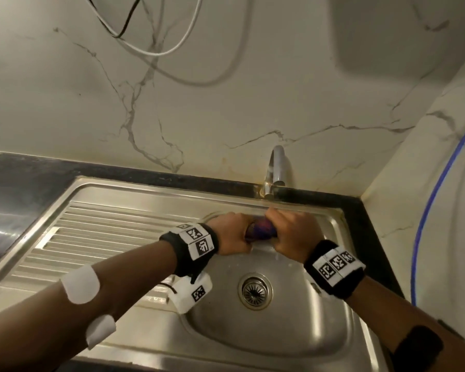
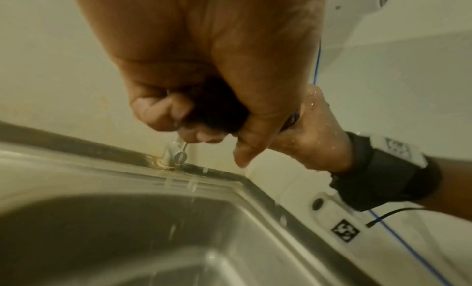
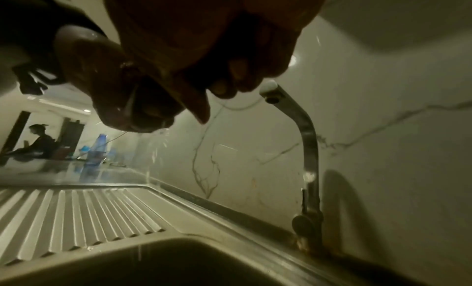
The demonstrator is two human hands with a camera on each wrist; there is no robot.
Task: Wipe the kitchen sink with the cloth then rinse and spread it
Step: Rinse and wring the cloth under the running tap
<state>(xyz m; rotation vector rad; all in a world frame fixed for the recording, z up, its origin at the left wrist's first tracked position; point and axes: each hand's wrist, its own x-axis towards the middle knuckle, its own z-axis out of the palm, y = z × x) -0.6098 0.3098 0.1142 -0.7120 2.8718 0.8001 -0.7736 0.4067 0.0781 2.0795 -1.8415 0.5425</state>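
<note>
1. Plainly, the cloth (image 1: 257, 231) is bunched into a short roll held above the back of the sink (image 1: 301, 342) basin, just in front of the tap (image 1: 275, 167); its long axis runs side to side, from one fist to the other.
2. Left hand (image 1: 232, 233) is curled tight round the left end of the roll and right hand (image 1: 290, 232) round the right end; the fists nearly touch, with only a short purple-red band of cloth showing between them.
3. Neither hand is nearer than the other, since both already grip the cloth; the coming move, I judge, turns on that side-to-side axis, as wringing means twisting the fists opposite ways about it, and spreading means drawing them apart along it.
4. Thin drops and streaks of water fall from under the fists into the basin in both wrist views; the drain (image 1: 255, 290) lies nearer the person than the fists, not straight under them.
5. Drainboard (image 1: 91, 237) lies to the left of the basin and looks the likely place for spreading, so the left hand would lead that way.
6. Most of the cloth is hidden inside the palms; its full size and shape cannot be told; in the left wrist view it shows only as a dark mass in the fist, and the right wrist view is too dim to make it out.
7. Whether the tap is running cannot be told; its spout mouth shows no clear stream.
</note>
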